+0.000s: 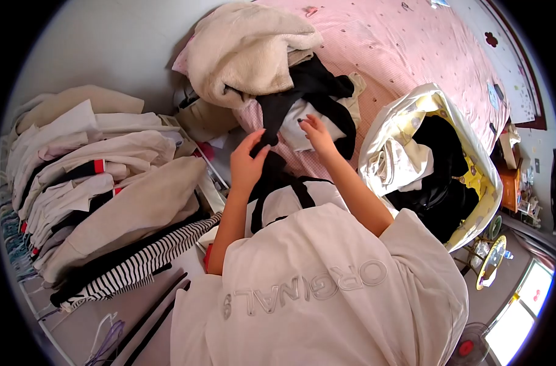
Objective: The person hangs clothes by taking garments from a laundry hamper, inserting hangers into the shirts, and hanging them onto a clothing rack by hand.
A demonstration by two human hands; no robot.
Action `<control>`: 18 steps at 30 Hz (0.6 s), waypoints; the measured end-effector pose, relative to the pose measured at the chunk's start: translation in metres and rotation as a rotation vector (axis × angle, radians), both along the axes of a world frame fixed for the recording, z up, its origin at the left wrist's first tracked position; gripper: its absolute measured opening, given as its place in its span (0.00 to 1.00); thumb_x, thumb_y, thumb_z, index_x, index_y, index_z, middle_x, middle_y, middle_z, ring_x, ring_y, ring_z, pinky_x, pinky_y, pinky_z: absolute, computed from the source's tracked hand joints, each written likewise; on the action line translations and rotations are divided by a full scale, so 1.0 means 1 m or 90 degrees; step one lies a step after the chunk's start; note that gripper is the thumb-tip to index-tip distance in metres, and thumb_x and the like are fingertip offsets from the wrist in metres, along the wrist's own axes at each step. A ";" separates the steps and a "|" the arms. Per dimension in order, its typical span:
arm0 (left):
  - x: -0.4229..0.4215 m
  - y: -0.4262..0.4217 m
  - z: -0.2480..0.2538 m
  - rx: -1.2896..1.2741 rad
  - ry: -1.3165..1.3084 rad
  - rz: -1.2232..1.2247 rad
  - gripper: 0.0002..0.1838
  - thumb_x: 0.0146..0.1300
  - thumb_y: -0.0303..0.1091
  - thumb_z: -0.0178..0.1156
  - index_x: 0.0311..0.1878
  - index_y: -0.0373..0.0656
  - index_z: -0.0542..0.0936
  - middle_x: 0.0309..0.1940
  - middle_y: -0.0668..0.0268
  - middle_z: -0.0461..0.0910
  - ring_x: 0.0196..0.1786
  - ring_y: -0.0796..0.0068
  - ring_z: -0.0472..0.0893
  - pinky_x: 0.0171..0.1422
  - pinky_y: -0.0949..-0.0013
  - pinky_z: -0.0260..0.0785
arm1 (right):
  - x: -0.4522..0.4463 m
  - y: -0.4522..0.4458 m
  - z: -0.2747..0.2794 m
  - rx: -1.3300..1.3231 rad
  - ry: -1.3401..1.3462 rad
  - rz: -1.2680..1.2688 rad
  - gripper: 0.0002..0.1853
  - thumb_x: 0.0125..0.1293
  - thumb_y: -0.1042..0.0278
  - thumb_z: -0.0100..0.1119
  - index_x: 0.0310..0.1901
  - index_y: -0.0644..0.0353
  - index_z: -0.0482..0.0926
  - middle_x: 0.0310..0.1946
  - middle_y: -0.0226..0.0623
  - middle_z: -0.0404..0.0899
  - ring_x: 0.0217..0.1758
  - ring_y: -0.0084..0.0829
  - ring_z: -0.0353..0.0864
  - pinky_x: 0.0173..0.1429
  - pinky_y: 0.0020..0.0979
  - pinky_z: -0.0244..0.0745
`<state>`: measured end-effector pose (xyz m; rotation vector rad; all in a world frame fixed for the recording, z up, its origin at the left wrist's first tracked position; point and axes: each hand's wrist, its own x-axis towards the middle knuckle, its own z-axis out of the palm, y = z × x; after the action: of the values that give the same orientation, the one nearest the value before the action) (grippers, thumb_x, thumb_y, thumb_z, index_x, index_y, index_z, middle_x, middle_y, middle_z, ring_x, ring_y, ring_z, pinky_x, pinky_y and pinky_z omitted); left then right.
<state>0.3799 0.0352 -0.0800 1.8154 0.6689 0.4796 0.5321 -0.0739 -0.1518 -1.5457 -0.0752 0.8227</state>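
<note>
My left hand [247, 163] is closed on a narrow part of a black garment [278, 110], which runs up from my fingers toward the pile on the bed. More black cloth hangs below that hand, over my lap. My right hand [319, 137] is beside a white and black garment [311, 125], its fingers apart and nothing plainly gripped. Whether its fingertips touch the cloth, I cannot tell. Behind both hands, a fluffy beige garment [247, 52] lies heaped on the pink bed [375, 43].
At left, a rack carries several hanging clothes, including a striped garment [147, 262] and a beige one [125, 213]. To the right stands a yellow-lined fabric basket [482, 183] with white and black clothes inside. A fan [467, 348] is at lower right.
</note>
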 end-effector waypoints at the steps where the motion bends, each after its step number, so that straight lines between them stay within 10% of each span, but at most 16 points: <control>1: 0.001 -0.008 0.020 0.051 0.027 -0.033 0.19 0.52 0.23 0.60 0.50 0.38 0.75 0.42 0.62 0.79 0.43 0.75 0.77 0.48 0.74 0.68 | 0.005 0.004 -0.004 0.025 0.111 -0.018 0.24 0.58 0.60 0.57 0.53 0.65 0.69 0.49 0.39 0.74 0.52 0.34 0.73 0.55 0.30 0.67; 6: -0.002 -0.028 0.052 0.180 0.006 -0.234 0.19 0.49 0.23 0.61 0.48 0.45 0.78 0.37 0.59 0.80 0.37 0.66 0.79 0.43 0.72 0.70 | 0.031 0.035 -0.016 0.286 0.469 -0.066 0.19 0.60 0.60 0.55 0.48 0.65 0.73 0.43 0.44 0.77 0.46 0.38 0.77 0.53 0.34 0.71; 10: -0.005 -0.036 0.054 0.174 0.022 -0.290 0.20 0.48 0.25 0.60 0.49 0.49 0.78 0.33 0.58 0.79 0.35 0.61 0.78 0.41 0.67 0.70 | 0.058 0.052 -0.053 0.163 0.571 -0.195 0.13 0.63 0.69 0.47 0.44 0.69 0.73 0.42 0.43 0.78 0.44 0.40 0.78 0.53 0.40 0.72; 18: -0.023 -0.039 0.009 0.125 0.139 -0.171 0.24 0.51 0.28 0.61 0.54 0.45 0.73 0.41 0.56 0.78 0.41 0.60 0.78 0.47 0.68 0.69 | 0.078 0.032 -0.029 0.203 0.397 -0.261 0.24 0.60 0.86 0.38 0.58 0.57 0.61 0.47 0.45 0.71 0.46 0.40 0.74 0.50 0.42 0.74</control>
<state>0.3564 -0.0041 -0.0707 2.1281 0.5268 0.1723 0.6097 -0.0414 -0.1805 -0.9110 0.5263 0.8757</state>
